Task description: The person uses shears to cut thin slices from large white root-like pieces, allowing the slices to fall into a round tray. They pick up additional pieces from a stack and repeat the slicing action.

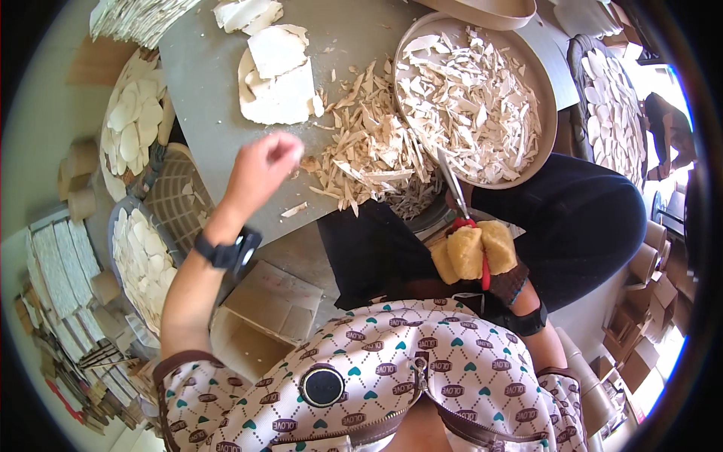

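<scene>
My left hand [263,169] is over the grey table, left of a heap of pale, dry-looking slivers [369,151]. Its fingers are curled in and slightly blurred; whatever may be between them cannot be made out. Low on the right, my right hand [482,260] wears a dark glove with thick yellow padding. It grips red-handled scissors [454,184], their metal blades pointing up toward the rim of a round tray [553,113] full of similar slivers. Beyond my left hand lie large cream-white flat pieces [277,83], some stacked.
A grey table [203,98] spans the middle. To its left are a plastic basket [169,188] and trays of pale oval slices [139,256]. An open cardboard box [275,301] stands below the table's near edge. More slices [610,105] lie at right, with a person [666,135] beyond.
</scene>
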Tool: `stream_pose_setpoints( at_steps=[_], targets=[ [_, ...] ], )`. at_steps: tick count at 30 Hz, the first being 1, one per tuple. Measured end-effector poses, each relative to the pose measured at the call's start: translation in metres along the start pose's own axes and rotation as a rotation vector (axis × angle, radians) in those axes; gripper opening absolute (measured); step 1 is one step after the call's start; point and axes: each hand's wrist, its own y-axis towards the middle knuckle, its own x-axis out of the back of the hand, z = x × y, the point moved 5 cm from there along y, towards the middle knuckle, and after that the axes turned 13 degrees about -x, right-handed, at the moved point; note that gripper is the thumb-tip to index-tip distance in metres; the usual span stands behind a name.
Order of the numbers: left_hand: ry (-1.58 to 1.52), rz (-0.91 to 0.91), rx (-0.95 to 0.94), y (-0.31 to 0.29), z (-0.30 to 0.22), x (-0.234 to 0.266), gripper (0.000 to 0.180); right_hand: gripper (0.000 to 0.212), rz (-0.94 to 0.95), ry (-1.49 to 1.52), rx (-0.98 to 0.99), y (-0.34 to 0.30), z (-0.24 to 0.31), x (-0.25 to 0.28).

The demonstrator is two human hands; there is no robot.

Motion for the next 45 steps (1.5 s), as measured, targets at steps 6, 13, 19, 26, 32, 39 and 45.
stream_pose_setpoints(
  at_steps=[6,13,19,26,32,39,45],
  targets=[
    [0.715,-0.212,-0.492,0.051,-0.018,-0.021,0.018,0.041,-0.113,-0.765,0.026,0.021,0.025,-0.055],
    [0.034,-0.298,-0.112,0.050,0.016,-0.012,0.010,0.042,-0.063,-1.099,0.082,0.040,0.037,-0.072],
    [-0.604,-0.194,0.143,0.032,0.005,-0.029,0.013,0.042,-0.048,-0.773,0.009,0.049,0.030,-0.068],
    [-0.211,-0.254,0.141,0.050,0.006,-0.001,0.025,0.037,-0.063,-0.939,0.012,0.050,0.034,-0.072],
    [0.802,-0.508,0.043,0.063,0.070,0.071,0.029,0.035,-0.027,-1.006,0.059,0.053,0.033,-0.081],
    [0.104,-0.683,0.083,0.038,0.083,0.074,0.031,0.034,-0.040,-1.170,0.135,0.062,0.031,-0.092],
    [-0.675,-0.697,0.241,-0.016,0.034,0.017,0.032,0.030,0.002,-1.049,0.152,0.081,0.012,-0.059]
  ],
)
